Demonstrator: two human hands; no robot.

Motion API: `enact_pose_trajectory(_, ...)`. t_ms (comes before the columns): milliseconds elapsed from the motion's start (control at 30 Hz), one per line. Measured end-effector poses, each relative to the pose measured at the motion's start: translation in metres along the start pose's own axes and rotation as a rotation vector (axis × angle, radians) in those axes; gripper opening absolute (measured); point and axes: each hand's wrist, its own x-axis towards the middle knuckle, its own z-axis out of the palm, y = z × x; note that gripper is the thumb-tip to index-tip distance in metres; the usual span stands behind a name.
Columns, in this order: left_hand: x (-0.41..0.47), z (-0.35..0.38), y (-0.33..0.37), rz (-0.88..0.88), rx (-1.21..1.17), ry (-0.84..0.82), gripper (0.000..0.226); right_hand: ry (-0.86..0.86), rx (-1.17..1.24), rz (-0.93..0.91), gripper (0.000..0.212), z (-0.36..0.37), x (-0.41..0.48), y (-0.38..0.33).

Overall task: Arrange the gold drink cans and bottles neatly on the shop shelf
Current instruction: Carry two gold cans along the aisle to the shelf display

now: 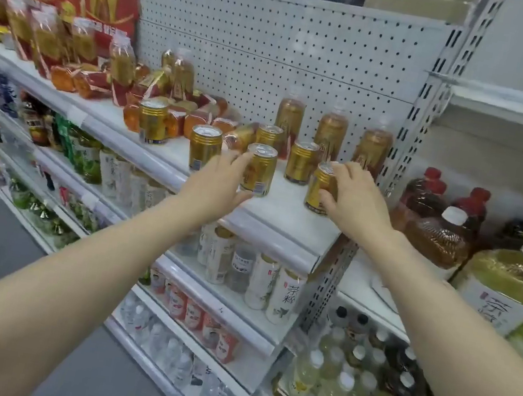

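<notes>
My left hand clasped a short gold metal drink can. My right hand pinched a second gold can, likely to square both along the white shelf front.

Your head camera, sole view: wide-angle, looks forward and down onto shelf, shelf run receding to your left. Near: left hand, right hand reach shelf front.
</notes>
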Motion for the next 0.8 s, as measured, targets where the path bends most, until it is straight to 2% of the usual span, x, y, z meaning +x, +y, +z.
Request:
enact_pose_trajectory(200, 0.054, 0.031, -0.007, -0.213, -0.257, -0.028, 0.088, -0.032, 0.142, 0.165, 0.071, 0.034, 0.037, 0.006)
enact_pose_trajectory(367, 0.067, 0.052, -0.012, -0.335, -0.533, 0.020, 0.072, 0.061, 0.409, 0.312, 0.078, 0.051, 0.045, 0.007)
enact_pose_trajectory(467, 0.067, 0.052, -0.014, -0.333, -0.579, 0.024, 0.070, 0.079, 0.483, 0.380, 0.074, 0.053, 0.051, 0.005)
enact_pose_trajectory(600, 0.056, 0.036, -0.020, -0.302, -0.615, 0.077, 0.070, 0.108, 0.489, 0.382, 0.077, 0.044, 0.055, -0.010)
enact_pose_trajectory(800, 0.003, -0.008, -0.059, -0.285, -0.692, 0.126, 0.067, 0.153, 0.555, 0.359, 0.079, 0.013, 0.051, -0.069)
